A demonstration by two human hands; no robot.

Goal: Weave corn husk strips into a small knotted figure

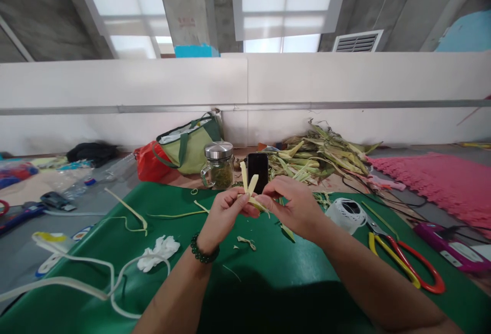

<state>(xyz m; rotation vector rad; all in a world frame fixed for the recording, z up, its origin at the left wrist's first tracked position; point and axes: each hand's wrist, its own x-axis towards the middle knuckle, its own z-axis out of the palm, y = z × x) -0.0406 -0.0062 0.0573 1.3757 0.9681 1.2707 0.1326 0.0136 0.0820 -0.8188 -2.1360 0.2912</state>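
Pale yellow strips of corn husk [252, 185] rise in a V between my hands, over the green mat. My left hand [227, 210] pinches them near their base, with the thumb on top; a dark beaded bracelet circles that wrist. The fingers of my right hand [293, 203] close on a lower end of the husk, at the right of the left thumb. Just behind the hands stand a dark phone [262, 166] and a glass mug jar [221, 174] with a metal lid. Small husk scraps [246, 243] lie on the mat below.
A heap of corn husks [320, 154] lies behind at the right. Red and yellow scissor-like handles [412, 265] and a white spool [346, 215] rest at right. Left are a crumpled tissue [158, 253] and looping white cable [72, 284]; a green bag [194, 147] stands behind.
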